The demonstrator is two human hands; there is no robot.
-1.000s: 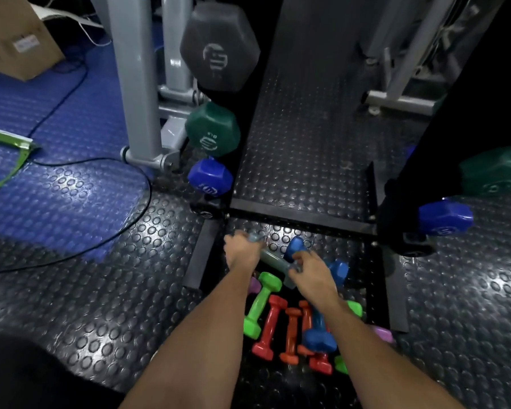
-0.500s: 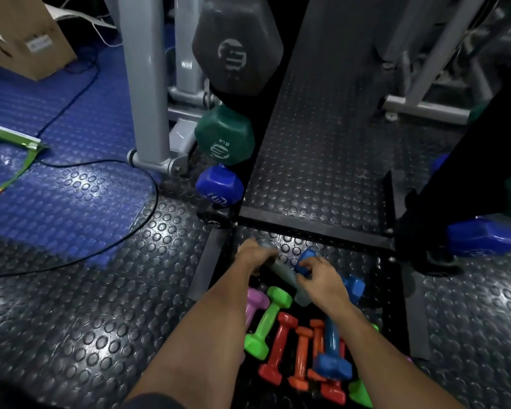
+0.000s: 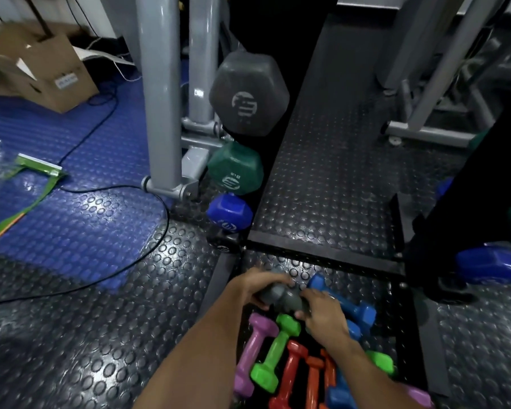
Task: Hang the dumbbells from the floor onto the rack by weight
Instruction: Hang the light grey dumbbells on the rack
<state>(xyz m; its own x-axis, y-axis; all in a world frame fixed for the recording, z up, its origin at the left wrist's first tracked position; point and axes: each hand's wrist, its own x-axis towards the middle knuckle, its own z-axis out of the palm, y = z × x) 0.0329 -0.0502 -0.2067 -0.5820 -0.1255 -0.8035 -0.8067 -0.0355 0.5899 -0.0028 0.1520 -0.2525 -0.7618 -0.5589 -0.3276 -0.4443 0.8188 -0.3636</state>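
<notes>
Head view: left hand (image 3: 258, 286) and right hand (image 3: 322, 315) both wrapped around one grey dumbbell (image 3: 283, 296), seemingly raised just above the coloured dumbbells (image 3: 278, 361) lying on the floor (image 3: 101, 335). Beyond, rack (image 3: 278, 160) carrying dark grey, green and blue hex weights.

Studded rubber floor (image 3: 106, 335), coloured dumbbells (image 3: 273, 354), black cable (image 3: 148, 249), cardboard box (image 3: 42, 72)

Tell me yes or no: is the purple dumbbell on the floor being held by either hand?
No. Both the left hand and right hand grip the grey dumbbell; the purple dumbbell lies untouched.
</notes>
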